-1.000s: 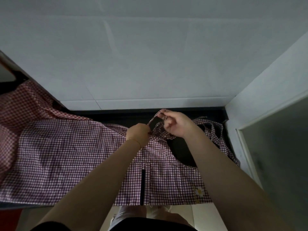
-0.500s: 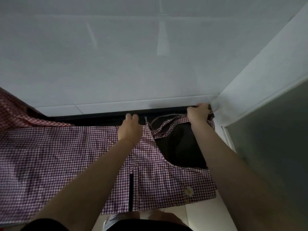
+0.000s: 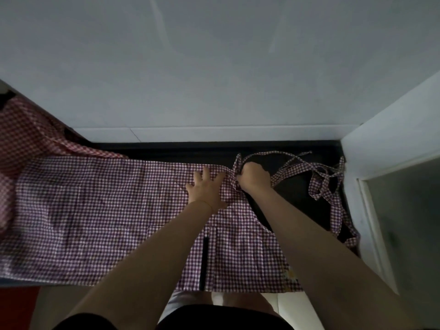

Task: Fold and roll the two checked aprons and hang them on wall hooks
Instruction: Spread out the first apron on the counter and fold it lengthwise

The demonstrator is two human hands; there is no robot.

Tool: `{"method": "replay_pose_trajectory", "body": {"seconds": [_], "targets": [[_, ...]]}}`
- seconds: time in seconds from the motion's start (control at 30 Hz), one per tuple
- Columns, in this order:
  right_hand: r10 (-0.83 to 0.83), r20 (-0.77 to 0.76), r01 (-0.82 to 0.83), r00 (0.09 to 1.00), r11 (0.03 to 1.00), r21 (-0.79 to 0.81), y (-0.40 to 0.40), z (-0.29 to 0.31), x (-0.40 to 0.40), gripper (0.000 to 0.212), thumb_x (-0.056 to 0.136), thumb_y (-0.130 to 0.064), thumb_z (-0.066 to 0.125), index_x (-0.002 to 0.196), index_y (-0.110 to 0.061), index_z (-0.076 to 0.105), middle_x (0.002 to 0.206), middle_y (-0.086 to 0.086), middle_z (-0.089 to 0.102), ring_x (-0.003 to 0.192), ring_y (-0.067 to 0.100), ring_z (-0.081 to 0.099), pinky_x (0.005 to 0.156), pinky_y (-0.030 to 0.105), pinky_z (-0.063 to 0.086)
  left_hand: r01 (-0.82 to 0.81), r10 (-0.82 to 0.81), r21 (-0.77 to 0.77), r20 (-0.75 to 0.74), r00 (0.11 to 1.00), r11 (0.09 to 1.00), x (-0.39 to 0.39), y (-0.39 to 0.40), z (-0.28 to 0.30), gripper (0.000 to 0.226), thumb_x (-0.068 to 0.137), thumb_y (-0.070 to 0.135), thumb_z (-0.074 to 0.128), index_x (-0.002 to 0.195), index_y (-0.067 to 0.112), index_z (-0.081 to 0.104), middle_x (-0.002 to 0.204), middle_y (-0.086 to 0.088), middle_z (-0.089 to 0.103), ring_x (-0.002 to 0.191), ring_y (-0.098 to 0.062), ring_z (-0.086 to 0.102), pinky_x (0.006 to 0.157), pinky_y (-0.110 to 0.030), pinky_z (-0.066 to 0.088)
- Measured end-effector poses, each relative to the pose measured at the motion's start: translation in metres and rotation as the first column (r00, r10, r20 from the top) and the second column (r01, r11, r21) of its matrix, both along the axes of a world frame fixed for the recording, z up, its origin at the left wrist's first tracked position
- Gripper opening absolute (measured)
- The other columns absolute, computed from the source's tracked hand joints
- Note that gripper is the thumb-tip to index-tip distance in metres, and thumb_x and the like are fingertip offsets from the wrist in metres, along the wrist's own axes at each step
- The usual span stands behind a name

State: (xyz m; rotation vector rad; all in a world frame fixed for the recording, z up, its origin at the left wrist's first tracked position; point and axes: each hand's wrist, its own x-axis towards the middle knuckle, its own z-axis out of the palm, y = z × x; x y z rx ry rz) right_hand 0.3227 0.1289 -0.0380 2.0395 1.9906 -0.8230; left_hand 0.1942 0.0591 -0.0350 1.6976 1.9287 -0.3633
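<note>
A purple-and-white checked apron (image 3: 95, 210) lies spread flat across the dark counter (image 3: 297, 196), its bib end to the right with a small daisy patch (image 3: 289, 275) near the front edge. My left hand (image 3: 206, 189) presses flat on the apron near its far edge, fingers spread. Just to its right, my right hand (image 3: 253, 176) grips the apron's strap where it meets the cloth. The loose checked straps (image 3: 326, 179) trail in loops toward the right wall. A second, redder checked apron (image 3: 21, 132) lies bunched at the far left.
A white tiled wall (image 3: 214, 67) rises behind the counter, and a white side wall with a frame (image 3: 381, 175) closes the right end. A dark slit or pen (image 3: 204, 263) shows in the apron's pocket seam. Pale floor (image 3: 295, 308) lies below.
My right hand has come back from the far right corner to the strap's base beside my left hand. My left hand has flattened with its fingers spread. The straps now lie stretched out to the right.
</note>
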Motion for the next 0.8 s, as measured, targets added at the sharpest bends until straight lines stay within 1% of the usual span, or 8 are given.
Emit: {"method": "replay_pose_trajectory", "body": {"seconds": [0.13, 0.33, 0.43, 0.47, 0.53, 0.57, 0.7, 0.8], "targets": [[-0.072, -0.083, 0.072, 0.994, 0.997, -0.011, 0.009, 0.015, 0.010, 0.020, 0.091, -0.030, 0.060, 0.085, -0.012, 0.063, 0.082, 0.001, 0.063, 0.086, 0.025, 0.065, 0.068, 0.030, 0.046, -0.005, 0.004, -0.051, -0.005, 1.000, 0.999, 0.002, 0.004, 0.000, 0.100, 0.077, 0.054, 0.073, 0.152, 0.043, 0.008, 0.161, -0.013, -0.003, 0.146, -0.043, 0.002, 0.109, -0.066, 0.023], [-0.350, -0.010, 0.348, 0.937, 0.928, 0.131, 0.034, 0.046, 0.062, 0.023, 0.096, -0.017, 0.053, 0.105, 0.000, 0.065, 0.106, 0.015, 0.069, 0.099, 0.034, 0.066, 0.078, 0.036, 0.051, 0.005, -0.010, -0.128, -0.038, 0.999, 0.992, 0.011, 0.013, 0.005, 0.103, 0.080, 0.050, 0.073, 0.151, 0.048, -0.001, 0.161, -0.017, -0.010, 0.146, -0.047, -0.003, 0.109, -0.068, 0.024], [-0.699, -0.271, 0.703, 0.662, 0.704, -0.099, 0.061, 0.050, 0.093, 0.029, 0.098, -0.019, 0.051, 0.101, 0.009, 0.059, 0.081, 0.019, 0.073, 0.063, 0.023, 0.073, 0.052, 0.028, 0.057, -0.002, -0.005, -0.150, -0.045, 0.999, 0.989, 0.014, 0.015, 0.003, 0.102, 0.083, 0.047, 0.071, 0.151, 0.048, -0.004, 0.160, -0.017, -0.014, 0.146, -0.048, -0.007, 0.109, -0.068, 0.024], [-0.741, -0.327, 0.756, 0.587, 0.646, -0.106, 0.067, 0.055, 0.100, 0.036, 0.098, -0.023, 0.049, 0.113, 0.008, 0.057, 0.094, 0.021, 0.073, 0.072, 0.023, 0.074, 0.058, 0.030, 0.059, -0.006, -0.001, -0.151, -0.044, 0.999, 0.989, 0.016, 0.015, 0.002, 0.101, 0.084, 0.045, 0.071, 0.151, 0.048, -0.005, 0.160, -0.017, -0.015, 0.146, -0.048, -0.008, 0.109, -0.068, 0.024], [-0.679, -0.375, 0.753, 0.632, 0.652, 0.089, 0.075, 0.060, 0.108, 0.052, 0.098, -0.021, 0.047, 0.143, 0.003, 0.037, 0.142, 0.018, 0.051, 0.123, 0.028, 0.057, 0.102, 0.034, 0.045, -0.011, 0.004, -0.155, -0.045, 0.999, 0.988, 0.016, 0.015, 0.001, 0.101, 0.085, 0.042, 0.070, 0.150, 0.049, -0.007, 0.160, -0.017, -0.017, 0.145, -0.048, -0.010, 0.109, -0.068, 0.023], [-0.620, -0.394, 0.722, 0.678, 0.664, 0.196, 0.072, 0.064, 0.110, 0.055, 0.098, -0.012, 0.047, 0.148, 0.000, 0.030, 0.150, 0.017, 0.040, 0.133, 0.030, 0.045, 0.110, 0.033, 0.035, -0.010, 0.003, -0.158, -0.045, 0.999, 0.987, 0.017, 0.016, 0.001, 0.102, 0.085, 0.041, 0.070, 0.150, 0.049, -0.008, 0.160, -0.018, -0.017, 0.145, -0.048, -0.011, 0.109, -0.069, 0.023], [-0.344, -0.254, 0.426, 0.904, 0.674, 0.604, 0.032, 0.065, 0.095, 0.038, 0.087, 0.000, 0.055, 0.124, -0.007, 0.050, 0.126, 0.018, 0.051, 0.113, 0.034, 0.052, 0.091, 0.040, 0.047, -0.007, 0.002, -0.134, -0.039, 0.999, 0.991, 0.018, 0.016, 0.003, 0.098, 0.086, 0.045, 0.067, 0.150, 0.050, -0.007, 0.160, -0.019, -0.018, 0.144, -0.050, -0.012, 0.110, -0.069, 0.021], [0.056, -0.188, 0.024, 0.981, 0.918, 0.395, -0.007, 0.042, 0.069, 0.017, 0.087, -0.020, 0.064, 0.101, -0.011, 0.059, 0.102, 0.008, 0.059, 0.097, 0.027, 0.058, 0.079, 0.037, 0.047, -0.021, 0.022, -0.115, 0.010, 1.000, 0.993, 0.019, 0.015, 0.001, 0.100, 0.082, 0.055, 0.068, 0.150, 0.050, -0.005, 0.159, -0.019, -0.020, 0.144, -0.050, -0.014, 0.111, -0.070, 0.016]]}}
